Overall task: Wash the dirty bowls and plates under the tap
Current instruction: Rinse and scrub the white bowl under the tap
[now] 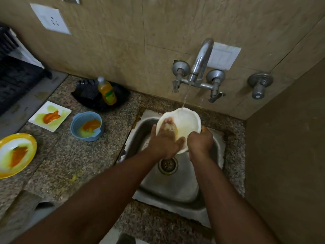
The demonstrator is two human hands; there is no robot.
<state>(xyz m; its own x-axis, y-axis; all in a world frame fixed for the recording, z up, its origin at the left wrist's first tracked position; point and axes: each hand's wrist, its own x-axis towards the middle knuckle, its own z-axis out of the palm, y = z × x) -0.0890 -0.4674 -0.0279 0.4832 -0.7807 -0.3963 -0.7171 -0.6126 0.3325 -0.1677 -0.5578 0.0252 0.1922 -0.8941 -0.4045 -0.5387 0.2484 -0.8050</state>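
A white bowl point(187, 123) with a wavy rim is held tilted over the steel sink point(177, 184). Water runs from the tap point(200, 64) onto its upper rim. My right hand point(200, 140) grips the bowl's lower right edge. My left hand point(166, 140) lies inside the bowl, its fingers pressed flat against the wet, yellowish inner surface. On the counter to the left stand a blue bowl point(87, 126), a white square plate point(50, 116) and a yellow-rimmed plate point(16, 154), all smeared with orange and green sauce.
A bottle of orange dish soap point(107, 91) stands on a black tray point(102, 95) by the wall. A black appliance point(15, 80) fills the far left. A brown side wall point(288, 155) closes in the sink's right. The drain point(168, 165) is uncovered.
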